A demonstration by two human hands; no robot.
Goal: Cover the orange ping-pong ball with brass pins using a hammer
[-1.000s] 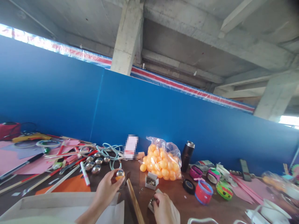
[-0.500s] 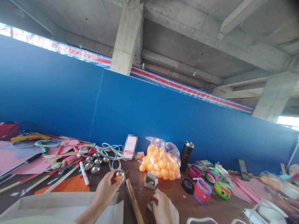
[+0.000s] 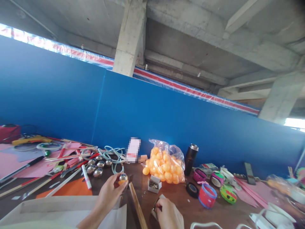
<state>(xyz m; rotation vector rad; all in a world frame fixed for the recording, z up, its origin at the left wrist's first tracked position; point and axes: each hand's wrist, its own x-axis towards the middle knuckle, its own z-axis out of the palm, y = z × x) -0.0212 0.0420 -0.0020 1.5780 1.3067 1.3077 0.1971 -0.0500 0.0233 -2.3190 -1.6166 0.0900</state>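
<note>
My left hand (image 3: 109, 194) pinches a small orange ball partly covered in shiny silver (image 3: 122, 178) between thumb and fingers, held just above the brown table (image 3: 181, 203). My right hand (image 3: 168, 214) is curled at the bottom edge over a small open box (image 3: 156, 206), its fingers closed on something I cannot make out. A second small open box of metal bits (image 3: 153, 184) stands between the hands. Behind it a clear bag of orange balls (image 3: 165, 165) leans. Several finished silver balls (image 3: 97, 167) lie left of my left hand.
A wooden stick (image 3: 138, 206) lies between my hands. Pink and orange paper, sticks, a marker (image 3: 86, 177) and a cable (image 3: 111, 154) clutter the left. A black flask (image 3: 191, 159), tape rolls (image 3: 206, 195) and a remote (image 3: 249, 173) sit right. A blue wall (image 3: 152, 111) backs the table.
Almost nothing moved. My right hand shifted slightly over the small box, and the view wobbled a little.
</note>
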